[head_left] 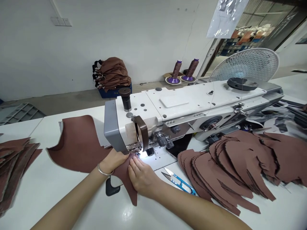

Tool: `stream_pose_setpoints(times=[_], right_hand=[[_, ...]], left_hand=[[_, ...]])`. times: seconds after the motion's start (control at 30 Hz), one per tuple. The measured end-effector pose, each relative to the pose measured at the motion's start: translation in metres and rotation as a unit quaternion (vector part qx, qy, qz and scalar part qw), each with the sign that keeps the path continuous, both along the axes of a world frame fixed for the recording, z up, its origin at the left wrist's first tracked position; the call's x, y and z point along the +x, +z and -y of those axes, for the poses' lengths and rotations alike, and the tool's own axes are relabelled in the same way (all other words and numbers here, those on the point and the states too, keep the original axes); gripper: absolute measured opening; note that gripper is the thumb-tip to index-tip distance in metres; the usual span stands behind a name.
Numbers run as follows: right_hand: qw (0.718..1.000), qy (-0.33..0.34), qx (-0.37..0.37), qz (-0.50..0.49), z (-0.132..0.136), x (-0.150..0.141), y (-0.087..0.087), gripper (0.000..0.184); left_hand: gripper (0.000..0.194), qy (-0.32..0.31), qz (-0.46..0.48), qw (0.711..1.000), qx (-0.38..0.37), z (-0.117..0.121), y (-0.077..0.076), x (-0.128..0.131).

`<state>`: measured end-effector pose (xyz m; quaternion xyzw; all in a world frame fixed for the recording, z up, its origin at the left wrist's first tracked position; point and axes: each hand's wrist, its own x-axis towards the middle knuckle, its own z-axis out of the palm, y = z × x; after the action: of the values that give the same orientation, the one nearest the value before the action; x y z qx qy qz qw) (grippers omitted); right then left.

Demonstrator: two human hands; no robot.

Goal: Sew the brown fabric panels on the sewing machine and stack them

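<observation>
My left hand (112, 161) and right hand (141, 178) gripping a brown leather panel (79, 145), most of it left of them, beside the presser foot (133, 148)

Quick pass on the room from my end: a plain white wall (107, 38) ran across the back, with a switch plate (61, 21) set high on it and a grey floor (72, 99) below. A blue crate (115, 92) sat against the wall, and a grey plastic pallet (21, 114) showed low at left. Far right, a clear plastic sheet (225, 17) hung beside a glazed opening (259, 28) with stacked goods beyond. A white fan (244, 65) stood over the far end of the white bench (59, 188). Light looked flat and even.
</observation>
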<state>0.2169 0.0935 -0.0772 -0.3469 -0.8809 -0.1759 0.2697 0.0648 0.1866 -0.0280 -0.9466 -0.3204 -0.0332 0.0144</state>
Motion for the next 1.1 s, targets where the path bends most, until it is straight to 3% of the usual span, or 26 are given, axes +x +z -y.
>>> stream_pose_setpoints(times=[0.27,0.47,0.63,0.9,1.0,1.1], right_hand=[[1.0,-0.01,-0.019,0.021,-0.002,0.002,0.0,0.032],[0.997,-0.006,-0.073,0.029,-0.002,0.004,0.002,0.032],[0.998,-0.005,-0.051,0.023,-0.003,0.004,0.0,0.031],[0.999,0.004,0.015,-0.032,0.003,0.0,-0.025,0.03],[0.999,-0.002,0.032,-0.041,0.002,0.002,-0.027,0.031],[0.999,0.001,0.041,-0.003,-0.001,0.006,-0.024,0.031]], left_hand=[[0.033,-0.003,-0.002,1.0,0.006,0.001,0.01,0.004],[0.037,0.0,0.014,1.0,-0.007,0.0,0.006,0.004],[0.04,-0.019,0.033,0.999,0.029,0.0,0.0,0.004],[0.03,-0.013,0.073,0.996,0.05,0.005,0.012,0.013],[0.029,0.01,0.074,0.996,0.057,0.016,0.004,0.006],[0.032,0.068,0.044,0.994,0.066,0.044,-0.018,-0.016]])
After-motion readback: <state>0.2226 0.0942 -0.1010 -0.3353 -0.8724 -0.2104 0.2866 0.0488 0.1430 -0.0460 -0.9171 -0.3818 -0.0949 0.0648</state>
